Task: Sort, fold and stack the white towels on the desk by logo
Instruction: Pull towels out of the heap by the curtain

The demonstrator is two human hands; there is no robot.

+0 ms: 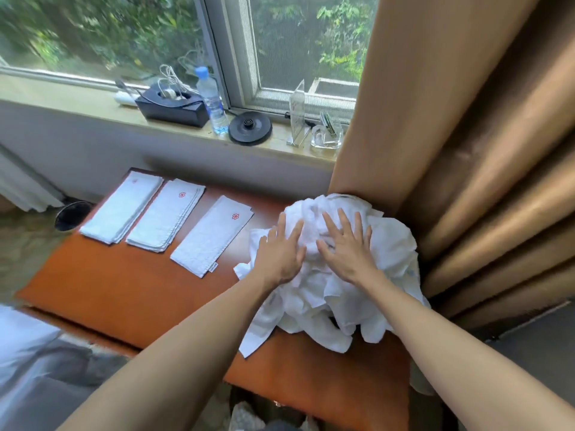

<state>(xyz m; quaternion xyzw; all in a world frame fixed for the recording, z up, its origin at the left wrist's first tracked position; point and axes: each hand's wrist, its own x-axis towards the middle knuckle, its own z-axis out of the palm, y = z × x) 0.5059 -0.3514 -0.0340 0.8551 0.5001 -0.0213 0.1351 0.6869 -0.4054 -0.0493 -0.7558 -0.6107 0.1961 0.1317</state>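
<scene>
Sorting step, seemingly: towel pile [357,293] at R end of worktop [124,290] is pressed by left hand [281,253] & right hand [348,250], fingers [343,217] spread flat, nothing gripped; next, prob. 1 towel to be pinched out, logo checked.

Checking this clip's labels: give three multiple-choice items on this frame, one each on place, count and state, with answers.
1. Where does the unfolded towel pile lie?
A. on the windowsill
B. at the right end of the desk, against the curtain
C. on the floor

2. How many folded towel stacks lie on the desk?
A. two
B. three
C. five

3. What are the left hand and right hand doing?
A. both rest flat on the pile
B. one holds a bottle
C. both hang beside the desk

Answers: 1 B, it touches the curtain; 2 B, three lie side by side; 3 A, both lie with fingers spread on it.
</scene>
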